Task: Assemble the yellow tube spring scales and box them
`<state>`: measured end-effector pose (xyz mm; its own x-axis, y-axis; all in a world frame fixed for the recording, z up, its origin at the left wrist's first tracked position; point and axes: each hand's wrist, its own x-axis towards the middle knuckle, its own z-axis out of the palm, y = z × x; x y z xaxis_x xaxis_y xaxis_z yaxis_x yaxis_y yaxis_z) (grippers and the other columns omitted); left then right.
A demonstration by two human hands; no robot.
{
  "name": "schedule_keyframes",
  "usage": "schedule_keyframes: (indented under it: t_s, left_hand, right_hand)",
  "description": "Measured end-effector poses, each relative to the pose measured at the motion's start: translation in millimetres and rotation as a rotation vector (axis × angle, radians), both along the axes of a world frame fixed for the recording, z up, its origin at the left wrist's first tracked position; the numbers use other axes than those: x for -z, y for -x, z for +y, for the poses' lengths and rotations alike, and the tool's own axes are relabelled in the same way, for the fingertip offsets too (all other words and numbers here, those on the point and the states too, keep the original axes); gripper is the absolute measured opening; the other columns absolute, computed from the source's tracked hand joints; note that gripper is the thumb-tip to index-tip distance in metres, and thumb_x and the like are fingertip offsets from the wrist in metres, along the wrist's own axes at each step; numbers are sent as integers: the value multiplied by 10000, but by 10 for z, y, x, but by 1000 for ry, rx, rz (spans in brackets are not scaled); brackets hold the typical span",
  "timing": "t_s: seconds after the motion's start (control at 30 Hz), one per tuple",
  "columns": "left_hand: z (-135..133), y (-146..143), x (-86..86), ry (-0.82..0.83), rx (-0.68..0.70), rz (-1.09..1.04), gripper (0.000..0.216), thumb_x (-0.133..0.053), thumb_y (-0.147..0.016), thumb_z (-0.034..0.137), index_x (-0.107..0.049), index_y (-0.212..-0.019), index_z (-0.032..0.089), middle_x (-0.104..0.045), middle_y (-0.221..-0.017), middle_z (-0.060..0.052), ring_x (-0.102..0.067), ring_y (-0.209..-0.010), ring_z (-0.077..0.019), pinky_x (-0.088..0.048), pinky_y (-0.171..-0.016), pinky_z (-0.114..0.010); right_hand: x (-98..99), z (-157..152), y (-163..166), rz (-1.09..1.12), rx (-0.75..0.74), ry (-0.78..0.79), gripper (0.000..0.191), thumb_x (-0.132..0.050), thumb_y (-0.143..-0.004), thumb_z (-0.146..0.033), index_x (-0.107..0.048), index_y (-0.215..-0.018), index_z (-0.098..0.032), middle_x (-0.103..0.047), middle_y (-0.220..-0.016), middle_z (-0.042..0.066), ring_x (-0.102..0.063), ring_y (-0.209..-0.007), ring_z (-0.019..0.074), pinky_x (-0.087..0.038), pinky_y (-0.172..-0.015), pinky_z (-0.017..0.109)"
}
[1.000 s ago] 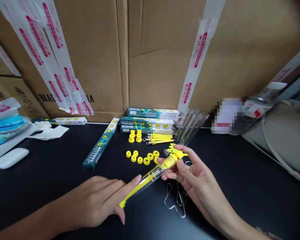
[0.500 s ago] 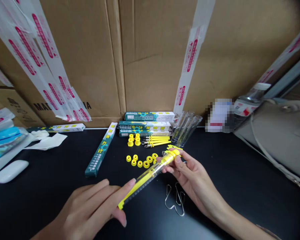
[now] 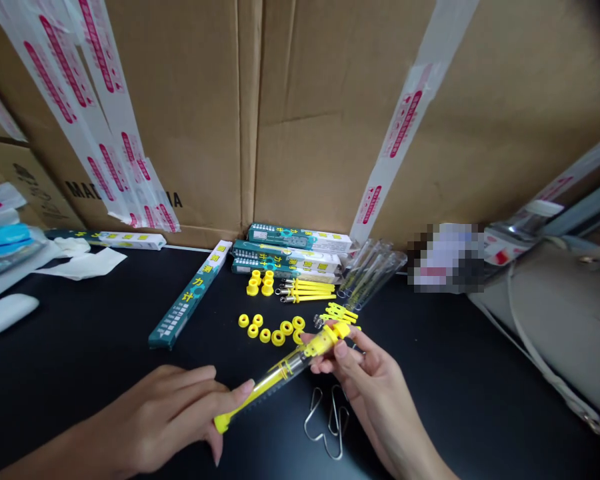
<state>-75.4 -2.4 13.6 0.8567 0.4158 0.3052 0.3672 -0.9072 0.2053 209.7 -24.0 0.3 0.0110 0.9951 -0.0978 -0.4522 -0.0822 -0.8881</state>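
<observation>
A clear tube with a yellow scale and yellow cap, a spring scale [image 3: 285,370], slants between both hands above the black table [image 3: 80,333]. My left hand [image 3: 170,413] pinches its lower yellow end between thumb and forefinger. My right hand [image 3: 360,373] grips the upper yellow cap end with its fingertips. Just beyond lie several yellow rings [image 3: 270,328], yellow rods with springs [image 3: 307,290], two yellow caps [image 3: 260,283] and small yellow hook pieces [image 3: 343,312]. Bent wire hooks [image 3: 327,420] lie under my right hand.
Green and white boxes [image 3: 290,250] are stacked at the back, one long box [image 3: 190,293] lies slanted to the left, another [image 3: 115,238] at far left. Clear tubes [image 3: 373,270] lean beside the stack. Taped cardboard cartons [image 3: 305,113] form the back wall. A white mouse [image 3: 5,313], tissue [image 3: 80,263] and grey bag [image 3: 570,313] flank.
Both hands and the spring scale have shifted slightly left and lower in view as the camera moved. Grips look the same.
</observation>
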Motion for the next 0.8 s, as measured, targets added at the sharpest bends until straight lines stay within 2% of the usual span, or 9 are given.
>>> schedule_keyframes:
  t_s: [0.1, 0.17, 0.33, 0.47, 0.53, 0.67, 0.8]
  left_hand:
    - [-14, -18, 44, 68, -10, -13, 451, -170, -1101, 238, -243, -1545, 263, -767, -827, 84, -688, -838, -99, -485, -818, -181]
    - [-26, -16, 70, 129, -20, -38, 440, -172, -1102, 236, -274, -1530, 250, -752, -776, 98, -686, -815, -85, -481, -860, -185]
    - [-54, 20, 134, 115, -31, -81, 405, -291, -1087, 209, -362, -1486, 198, -742, -774, 62, -679, -772, -105, -509, -783, -210]
    - [-53, 54, 185, 47, -27, -111, 419, -352, -1070, 194, -361, -1489, 171, -753, -780, 40, -678, -804, -131, -517, -775, -219]
    - [-35, 60, 194, 23, -6, -105, 422, -380, -1062, 187, -367, -1483, 153, -757, -777, 32, -670, -773, -134, -515, -712, -213]
    - [6, 51, 180, -26, 18, -76, 441, -428, -1041, 142, -364, -1477, 121, -752, -784, 20, -659, -742, -133, -525, -721, -231]
    - [23, 27, 144, -45, 29, -95, 441, -406, -1042, 134, -367, -1480, 114, -738, -783, 7, -654, -735, -134, -524, -671, -219]
  right_hand:
    - [11, 20, -8, 5, -16, 8, 230, -762, -859, -350, -723, -1011, -182, -788, -908, 67, -687, -707, 135, -552, -784, 261]
    - [-1, 40, -5, -9, -13, 10, 233, -760, -857, -352, -735, -1016, -183, -785, -969, 80, -702, -787, 163, -550, -841, 292]
    - [-74, 80, 22, 30, -47, -26, 223, -758, -855, -312, -730, -1036, -185, -728, -1205, 110, -664, -1139, 259, -466, -1055, 404]
    - [-113, 84, 25, 95, -121, -21, 239, -736, -876, -283, -695, -1091, -187, -735, -1194, 123, -670, -1151, 277, -467, -1055, 451]
    - [-108, 84, 19, 106, -125, -22, 275, -730, -882, -269, -680, -1140, -188, -741, -1180, 120, -681, -1136, 273, -466, -1056, 458]
    - [-59, 84, 6, 118, -123, -21, 416, -717, -894, -245, -613, -1295, -213, -741, -1187, 109, -676, -1147, 246, -453, -1072, 455]
    - [-13, 68, -7, 145, -131, -24, 437, -725, -889, -248, -612, -1310, -227, -742, -1187, 93, -664, -1165, 239, -435, -1095, 456]
